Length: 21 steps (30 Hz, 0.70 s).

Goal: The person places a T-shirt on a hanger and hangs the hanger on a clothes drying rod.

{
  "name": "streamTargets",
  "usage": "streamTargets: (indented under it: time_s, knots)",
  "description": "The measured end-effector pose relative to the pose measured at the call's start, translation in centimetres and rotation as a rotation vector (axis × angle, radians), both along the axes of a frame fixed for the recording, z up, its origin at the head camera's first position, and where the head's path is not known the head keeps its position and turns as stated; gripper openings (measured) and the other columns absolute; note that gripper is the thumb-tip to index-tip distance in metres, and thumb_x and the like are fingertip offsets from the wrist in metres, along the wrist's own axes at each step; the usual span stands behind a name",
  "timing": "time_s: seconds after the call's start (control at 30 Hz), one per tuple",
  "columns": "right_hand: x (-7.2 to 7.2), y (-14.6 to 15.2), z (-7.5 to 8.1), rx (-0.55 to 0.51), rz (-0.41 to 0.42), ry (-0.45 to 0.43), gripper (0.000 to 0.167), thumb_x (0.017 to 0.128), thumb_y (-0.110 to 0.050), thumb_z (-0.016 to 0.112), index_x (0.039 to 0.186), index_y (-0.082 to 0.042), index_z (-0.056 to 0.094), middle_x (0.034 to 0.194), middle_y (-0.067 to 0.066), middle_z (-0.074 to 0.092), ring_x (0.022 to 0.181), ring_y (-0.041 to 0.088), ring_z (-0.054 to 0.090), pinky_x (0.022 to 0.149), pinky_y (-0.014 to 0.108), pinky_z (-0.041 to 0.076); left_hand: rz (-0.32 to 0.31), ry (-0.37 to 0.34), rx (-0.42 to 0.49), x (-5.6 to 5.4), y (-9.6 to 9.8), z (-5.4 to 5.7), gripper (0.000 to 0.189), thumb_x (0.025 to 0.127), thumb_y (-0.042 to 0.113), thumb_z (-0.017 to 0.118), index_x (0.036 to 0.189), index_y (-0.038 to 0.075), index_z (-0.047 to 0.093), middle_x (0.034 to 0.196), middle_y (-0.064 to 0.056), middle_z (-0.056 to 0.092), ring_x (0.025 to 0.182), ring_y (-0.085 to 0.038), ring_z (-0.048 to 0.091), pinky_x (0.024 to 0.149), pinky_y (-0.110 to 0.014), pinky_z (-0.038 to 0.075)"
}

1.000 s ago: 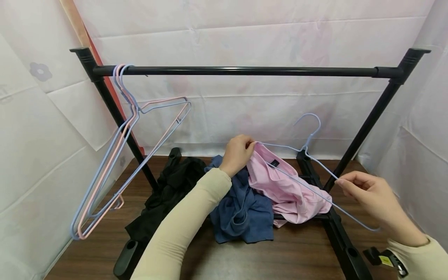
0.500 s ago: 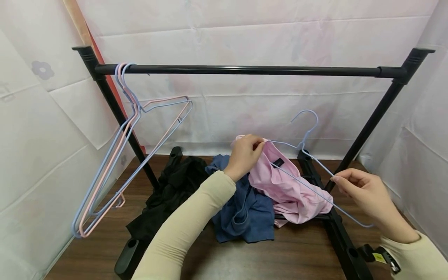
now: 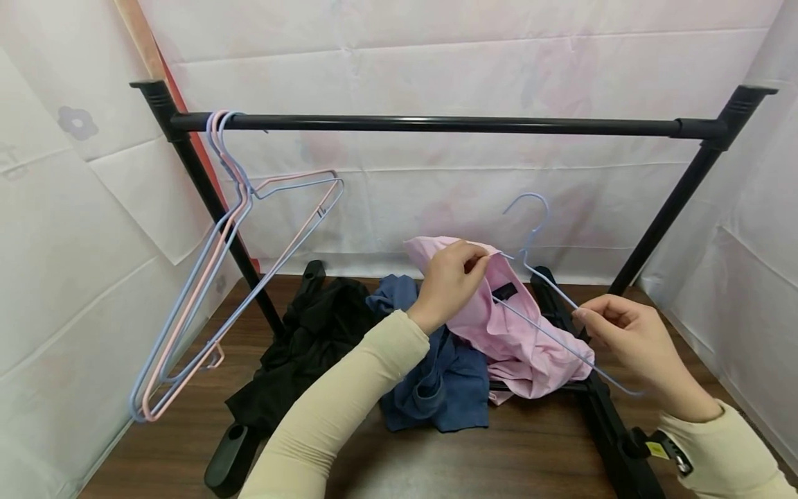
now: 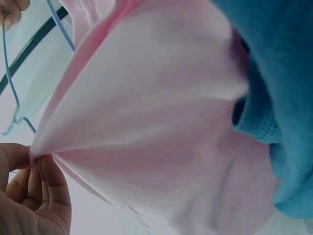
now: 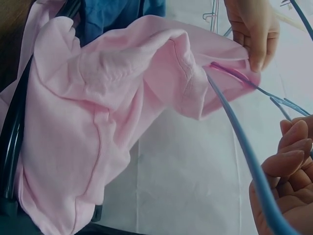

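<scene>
The blue wire hanger (image 5: pixel 250 159) has been shifted leftward over the last second, and its hook now stands further over toward the pink shirt (image 3: pixel 530 360). Less of its left shoulder is left bare: only a short length shows beside the neck, where a long stretch was exposed a second ago. More pink fabric has also been drawn up and out past the left hand (image 3: pixel 454 277). From this it may be judged that the hanger has been worked deeper into the neck opening, though the hidden tip cannot be seen.

The shirt's edge is pinched between thumb and fingers of the left hand, and the hanger's right shoulder is pinched in the right hand (image 3: pixel 623 336), which has been brought inward with it. The right end of the hanger is still outside the fabric, so only one side can be counted as entered.

The shirt is held up at its neckline, near a black label (image 3: pixel 503 292), while its lower part lies bunched by the rack's right foot (image 3: pixel 617 436), just beside the navy garment (image 3: pixel 458 395). The black garment (image 3: pixel 312 346) is left untouched on the worktop (image 3: pixel 411 464), and the other hangers (image 3: pixel 240 181) are hung at the left of the rail (image 3: pixel 399 123).
</scene>
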State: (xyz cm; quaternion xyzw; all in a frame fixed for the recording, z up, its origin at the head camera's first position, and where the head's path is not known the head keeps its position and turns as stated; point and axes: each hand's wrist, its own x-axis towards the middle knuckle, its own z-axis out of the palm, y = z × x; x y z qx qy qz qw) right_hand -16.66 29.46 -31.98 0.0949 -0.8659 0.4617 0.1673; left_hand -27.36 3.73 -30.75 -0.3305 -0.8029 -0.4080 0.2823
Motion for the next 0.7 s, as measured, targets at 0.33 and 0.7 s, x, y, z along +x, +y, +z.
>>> streamTargets:
  time_s: [0.33,0.7]
  knots:
    - [-0.8,-1.1,-0.1,-0.005,0.004,0.014,0.012,0.094,-0.019,0.067,0.088,-0.008,0.068,0.063,-0.011,0.052,0.053,0.007,0.046,0.042,0.029,0.036,-0.086,0.022,0.016,1.7,0.2,0.4,0.011,0.095,0.009,0.062,0.096,0.005,0.073,0.084,-0.004,0.064,0.074,-0.011,0.055,0.068,-0.014,0.043]
    - [-0.8,-1.4,-0.2,0.008,0.014,0.033,0.014,0.095,-0.018,0.066,0.086,-0.007,0.067,0.061,-0.011,0.050,0.051,0.006,0.044,0.042,0.030,0.034,-0.099,-0.052,-0.045,1.4,-0.6,0.3,0.012,0.095,0.012,0.062,0.098,0.008,0.073,0.085,-0.002,0.066,0.075,-0.010,0.057,0.069,-0.013,0.044]
